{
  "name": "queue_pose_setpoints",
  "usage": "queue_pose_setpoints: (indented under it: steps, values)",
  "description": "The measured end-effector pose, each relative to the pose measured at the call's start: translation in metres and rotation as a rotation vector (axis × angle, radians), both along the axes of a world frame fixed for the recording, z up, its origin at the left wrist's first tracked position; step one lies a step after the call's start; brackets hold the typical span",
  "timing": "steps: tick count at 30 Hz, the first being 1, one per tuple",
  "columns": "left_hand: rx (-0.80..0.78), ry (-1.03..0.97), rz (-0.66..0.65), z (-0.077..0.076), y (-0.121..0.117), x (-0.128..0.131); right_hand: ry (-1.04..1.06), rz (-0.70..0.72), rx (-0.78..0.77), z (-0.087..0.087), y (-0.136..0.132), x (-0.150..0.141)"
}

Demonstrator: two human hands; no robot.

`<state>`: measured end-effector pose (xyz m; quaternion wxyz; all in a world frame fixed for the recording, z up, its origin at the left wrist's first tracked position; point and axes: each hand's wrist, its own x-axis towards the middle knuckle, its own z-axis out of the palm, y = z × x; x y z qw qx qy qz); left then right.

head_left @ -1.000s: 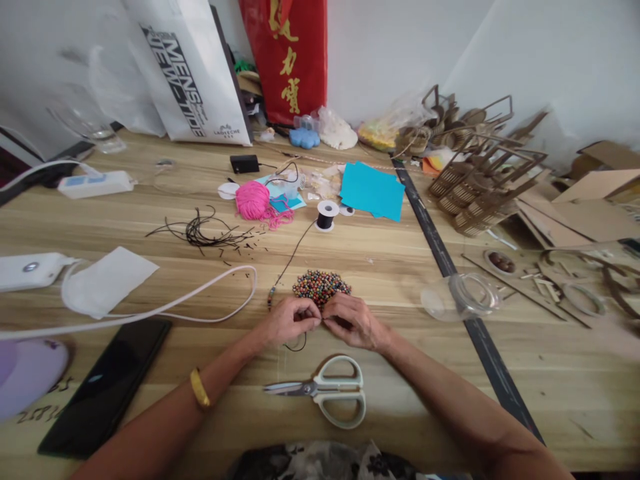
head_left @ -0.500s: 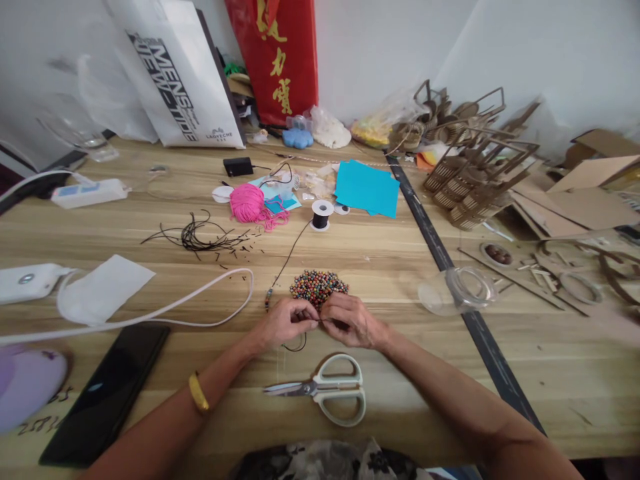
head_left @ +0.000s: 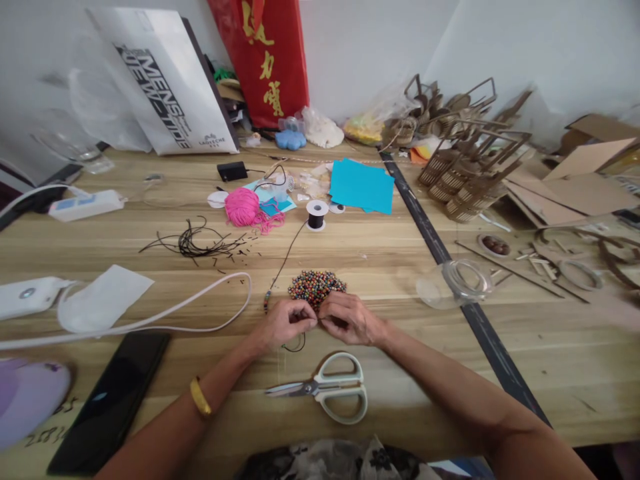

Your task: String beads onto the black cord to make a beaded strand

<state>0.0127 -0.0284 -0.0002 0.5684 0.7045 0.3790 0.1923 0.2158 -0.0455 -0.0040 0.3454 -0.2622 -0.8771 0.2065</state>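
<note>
My left hand [head_left: 286, 325] is closed in a pinch on a thin black cord [head_left: 289, 252]; a small loop of it shows below the fingers. Close against it, fingertip to fingertip, my right hand [head_left: 351, 319] also pinches, on something too small to make out. Just beyond both hands lies a pile of multicoloured beads [head_left: 316, 285]. Several beads [head_left: 267, 301] are strung on the cord, left of the pile. Farther back, the cord leads to a white-rimmed spool [head_left: 317, 216]. Scissors [head_left: 325, 388] with pale handles lie slightly spread on the table, nearer my body.
Left are a phone [head_left: 111, 400], a white cable [head_left: 200, 287] and black cord cuttings [head_left: 193, 241]. Pink yarn [head_left: 242, 207] and blue sheets [head_left: 362, 185] lie behind. At right are clear tape rolls [head_left: 469, 283], small brown baskets [head_left: 463, 187] and cardboard [head_left: 560, 193].
The whole view has shifted slightly. Both hands keep nearly the same place and pinch, fingertips close together; the beads, spool and scissors have not visibly moved on the table.
</note>
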Motion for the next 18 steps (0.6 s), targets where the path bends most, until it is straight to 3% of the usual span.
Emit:
queue_pose_setpoints:
  steps: [18]
  values:
    - [-0.007, -0.009, -0.006, 0.0013, -0.0004, 0.0005, 0.008, 0.006, -0.029, -0.0029, 0.0006, 0.0024]
